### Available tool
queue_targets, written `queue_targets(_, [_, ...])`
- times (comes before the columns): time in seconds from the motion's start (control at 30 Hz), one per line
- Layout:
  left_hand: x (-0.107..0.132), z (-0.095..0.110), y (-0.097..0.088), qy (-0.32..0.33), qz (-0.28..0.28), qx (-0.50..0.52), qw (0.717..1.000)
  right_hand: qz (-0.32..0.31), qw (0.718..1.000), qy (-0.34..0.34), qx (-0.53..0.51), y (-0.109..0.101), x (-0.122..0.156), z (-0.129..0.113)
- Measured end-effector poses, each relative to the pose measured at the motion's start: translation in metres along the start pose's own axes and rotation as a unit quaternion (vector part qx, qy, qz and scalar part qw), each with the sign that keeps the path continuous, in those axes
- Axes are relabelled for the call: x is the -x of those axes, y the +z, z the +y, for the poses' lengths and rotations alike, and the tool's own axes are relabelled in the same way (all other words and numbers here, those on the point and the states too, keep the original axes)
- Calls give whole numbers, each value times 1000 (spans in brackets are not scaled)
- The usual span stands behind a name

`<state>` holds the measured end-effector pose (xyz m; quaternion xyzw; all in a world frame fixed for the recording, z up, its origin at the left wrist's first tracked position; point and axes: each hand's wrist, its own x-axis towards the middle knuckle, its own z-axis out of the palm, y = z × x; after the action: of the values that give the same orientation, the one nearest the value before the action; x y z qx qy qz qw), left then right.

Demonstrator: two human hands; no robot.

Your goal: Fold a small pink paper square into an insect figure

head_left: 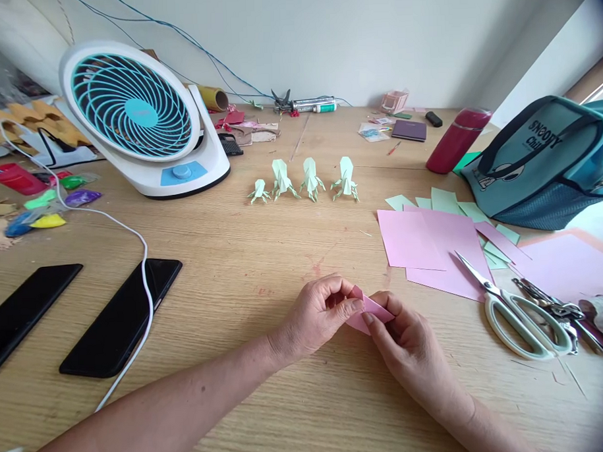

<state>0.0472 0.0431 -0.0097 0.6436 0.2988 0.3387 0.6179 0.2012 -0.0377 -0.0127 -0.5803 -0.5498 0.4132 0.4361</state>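
Note:
A small folded piece of pink paper (pixel 377 309) is pinched between both hands, just above the front middle of the table. My left hand (pixel 324 314) grips its left corner, thumb on top. On the right side, my right hand (pixel 409 337) holds it with the thumb on the near face and fingers behind. Part of the paper is hidden by the fingers. Beyond the hands stand several pale green origami figures (pixel 310 179) in a row, the leftmost one smaller than the others.
Right of the hands lie pink paper sheets (pixel 415 242), green paper scraps (pixel 444 200) and white-handled scissors (pixel 517 317). Behind them are a red flask (pixel 459 141) and a blue bag (pixel 541 165). At left are a fan (pixel 181 172), two black phones (pixel 117 325) and a white cable (pixel 146 284).

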Motion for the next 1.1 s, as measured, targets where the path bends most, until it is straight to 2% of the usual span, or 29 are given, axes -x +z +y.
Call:
queue_targets(0.2, [-5, 6, -6, -14, -15, 118, 993, -12, 992, -54, -113, -9, 2, 1])
queue_targets(0.27, [-6, 6, -7, -33, -27, 167, 985, 18, 986, -54, -159, -13, 1, 6])
queue_targets(0.37, [-4, 5, -5, -77, -74, 223, 969, 9, 988, -16, -150, -16, -2, 9])
queue_targets(0.47, [-1, 5, -2, -125, -117, 243, 955, -44, 992, -42, -109, -17, -5, 3])
queue_targets(0.6, [2, 7, 3, -148, -130, 237, 951, -55, 988, -82, -115, -15, -8, -6])
queue_targets(0.73, [2, 6, 4, -141, -98, 227, 959, -43, 979, -59, -188, -12, -9, -2])
queue_targets(0.83, [0, 6, -1, -130, -87, 181, 971, -2, 974, -37, -225, -10, -10, 3])
queue_targets(1.0, [-1, 8, -8, -84, -94, 116, 985, 42, 972, -6, -230, -9, -12, 2])
queue_targets(1.1, [1, 5, -3, -50, -56, 46, 996, 46, 976, 0, -215, -9, -12, -2])
